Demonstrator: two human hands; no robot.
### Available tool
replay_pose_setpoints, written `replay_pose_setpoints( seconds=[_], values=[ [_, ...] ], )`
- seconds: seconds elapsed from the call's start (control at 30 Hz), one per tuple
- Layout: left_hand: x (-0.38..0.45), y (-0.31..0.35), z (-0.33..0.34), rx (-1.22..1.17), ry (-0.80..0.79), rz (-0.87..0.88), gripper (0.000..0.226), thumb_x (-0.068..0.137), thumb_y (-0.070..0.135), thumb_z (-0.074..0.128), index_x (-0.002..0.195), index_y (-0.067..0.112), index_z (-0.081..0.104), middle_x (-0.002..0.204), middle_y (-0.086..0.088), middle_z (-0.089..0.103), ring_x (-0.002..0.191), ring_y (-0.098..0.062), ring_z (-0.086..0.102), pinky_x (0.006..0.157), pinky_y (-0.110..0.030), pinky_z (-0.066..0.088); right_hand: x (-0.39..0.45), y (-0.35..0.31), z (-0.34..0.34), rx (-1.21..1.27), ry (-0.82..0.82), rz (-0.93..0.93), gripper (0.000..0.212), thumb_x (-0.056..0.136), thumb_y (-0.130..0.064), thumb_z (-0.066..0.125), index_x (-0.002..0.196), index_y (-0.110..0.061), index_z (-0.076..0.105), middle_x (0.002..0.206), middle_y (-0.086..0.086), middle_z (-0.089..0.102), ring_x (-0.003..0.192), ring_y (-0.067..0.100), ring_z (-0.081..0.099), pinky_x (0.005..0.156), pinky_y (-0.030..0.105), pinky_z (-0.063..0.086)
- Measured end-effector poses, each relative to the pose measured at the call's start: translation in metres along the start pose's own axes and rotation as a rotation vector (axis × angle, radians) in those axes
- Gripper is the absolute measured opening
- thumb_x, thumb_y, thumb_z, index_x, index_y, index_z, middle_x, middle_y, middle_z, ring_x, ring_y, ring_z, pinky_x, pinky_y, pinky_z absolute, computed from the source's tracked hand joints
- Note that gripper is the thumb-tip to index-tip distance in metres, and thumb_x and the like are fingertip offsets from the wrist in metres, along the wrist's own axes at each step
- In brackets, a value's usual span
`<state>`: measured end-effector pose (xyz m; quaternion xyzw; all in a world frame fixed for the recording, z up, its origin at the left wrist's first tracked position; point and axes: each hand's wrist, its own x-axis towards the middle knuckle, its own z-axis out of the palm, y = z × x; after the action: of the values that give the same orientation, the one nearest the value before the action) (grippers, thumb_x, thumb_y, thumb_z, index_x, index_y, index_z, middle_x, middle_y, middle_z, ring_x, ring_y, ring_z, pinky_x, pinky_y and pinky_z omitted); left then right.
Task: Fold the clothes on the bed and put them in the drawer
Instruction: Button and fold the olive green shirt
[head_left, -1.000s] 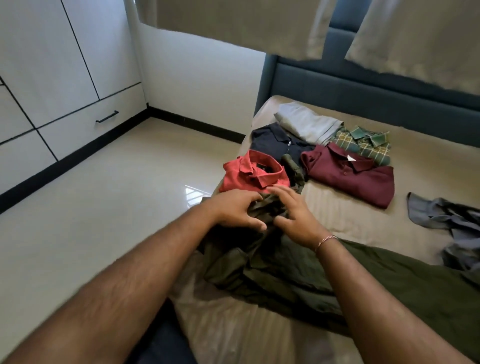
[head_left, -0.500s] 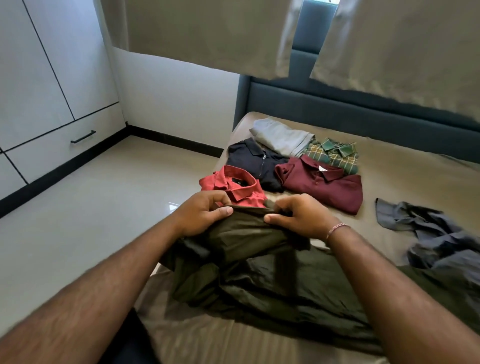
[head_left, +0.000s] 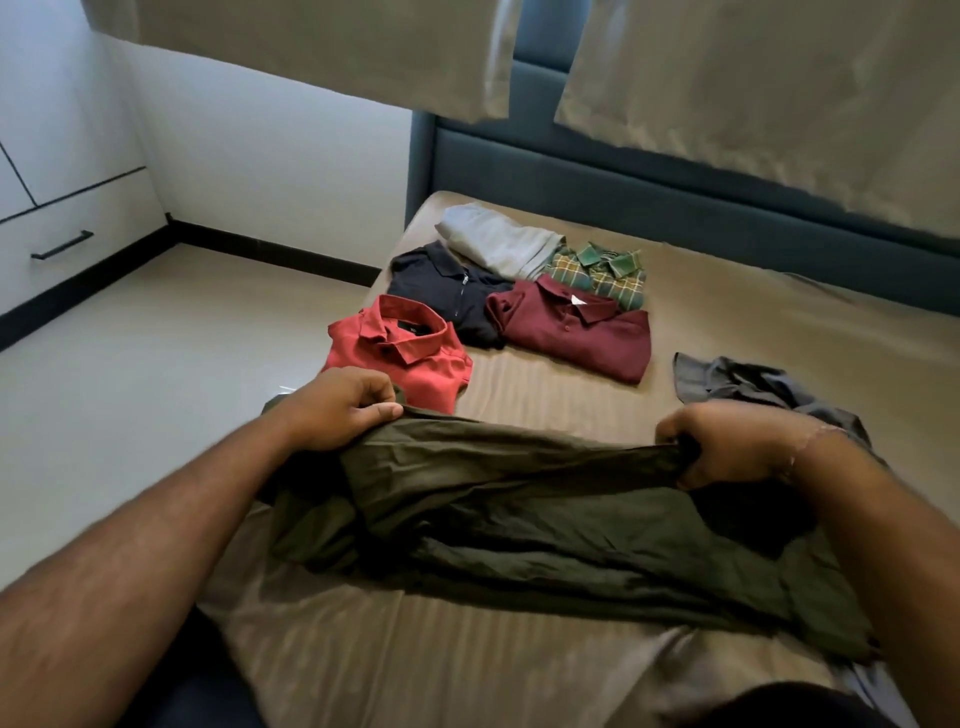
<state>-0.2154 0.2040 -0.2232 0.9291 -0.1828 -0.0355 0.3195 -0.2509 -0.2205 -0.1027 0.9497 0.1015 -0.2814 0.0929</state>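
Head view: each hand grips crumpled olive garment.

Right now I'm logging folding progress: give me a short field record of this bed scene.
in hand: olive garment, stretched between left hand and right hand
grip: both hands clutch its top edge
folded on bed: red shirt, navy shirt, maroon polo, grey garment, plaid shirt
unfolded: grey clothing
drawer: closed
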Motion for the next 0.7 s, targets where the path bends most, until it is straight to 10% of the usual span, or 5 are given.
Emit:
replay_pose_setpoints(
  seconds=[0.17, 0.33, 0.53, 0.7],
  values=[
    [0.005, 0.005, 0.006, 0.091, -0.028, -0.011, 0.025, 0.098, 0.041, 0.069, 0.078, 0.027, 0.065, 0.073, 0.015, 0.066, 0.071, -0.004, 0.061, 0.064, -0.026, 0.048, -0.009, 0.035, 0.024, 0.082, 0.016, 0.045, 0.024, 0.084, -0.029, 0.079, 0.099, -0.039, 0.064, 0.098, -0.010, 0.067, 0.088, 0.006, 0.064, 0.079, 0.028, 0.056],
    [0.009, 0.013, 0.025, 0.327, -0.017, -0.006, 0.017, 0.097, 0.050, 0.064, 0.090, 0.034, 0.059, 0.090, 0.015, 0.065, 0.082, -0.009, 0.063, 0.067, -0.030, 0.047, 0.001, 0.049, 0.075, -0.016, 0.367, 0.140, 0.048, 0.081, -0.037, 0.072, 0.123, -0.043, 0.049, 0.125, -0.009, 0.055, 0.113, 0.015, 0.058, 0.093, 0.036, 0.054],
    [-0.022, 0.063, 0.064, 0.440, 0.280, 0.294, 0.066, 0.087, 0.052, 0.062, 0.145, 0.020, 0.054, 0.148, -0.002, 0.051, 0.142, -0.024, 0.044, 0.118, -0.048, 0.036, 0.022, 0.052, 0.160, 0.184, 0.438, 0.219, 0.105, 0.074, -0.063, 0.076, 0.159, -0.033, 0.021, 0.159, -0.002, 0.038, 0.140, 0.024, 0.045, 0.118, 0.050, 0.039],
    [-0.026, 0.085, 0.122, 0.546, -0.176, 0.136, 0.093, 0.088, 0.055, 0.052, 0.167, 0.026, 0.010, 0.174, -0.001, 0.014, 0.161, -0.017, 0.010, 0.130, -0.041, 0.013, 0.032, 0.057, 0.165, 0.155, 0.367, 0.302, 0.089, 0.091, -0.034, 0.063, 0.164, -0.028, 0.013, 0.169, 0.001, 0.028, 0.148, 0.022, 0.040, 0.118, 0.048, 0.038]
  ],
)
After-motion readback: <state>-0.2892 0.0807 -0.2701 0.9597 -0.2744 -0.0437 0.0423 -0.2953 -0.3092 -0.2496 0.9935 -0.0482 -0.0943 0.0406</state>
